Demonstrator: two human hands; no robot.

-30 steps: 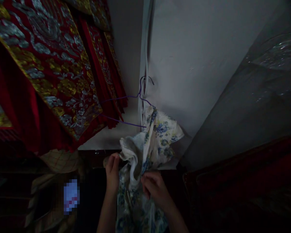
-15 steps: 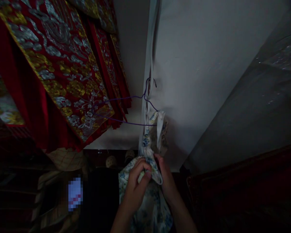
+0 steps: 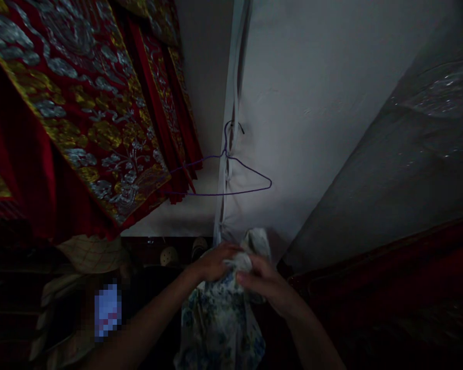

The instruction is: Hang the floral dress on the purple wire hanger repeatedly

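Both my hands grip a white garment with a blue flower print point(image 3: 221, 324) that hangs down in front of me. My left hand point(image 3: 215, 261) is closed on its bunched top from the left, my right hand point(image 3: 265, 284) closed on it from the right. Above them a thin purple wire hanger point(image 3: 231, 174) hangs bare from a white strip point(image 3: 231, 103) on the wall corner, apart from the garment.
Red hangings embroidered in gold and silver point(image 3: 81, 103) fill the upper left. A plastic-covered grey panel point(image 3: 409, 154) slants at the right, with dark red cloth point(image 3: 389, 288) below it. A pale checked cloth point(image 3: 88, 252) lies low on the left, in deep shadow.
The flowered garment has come off the purple hanger and been pulled down into my hands. The hanger now hangs bare. Both hands have closed together on the garment's top.
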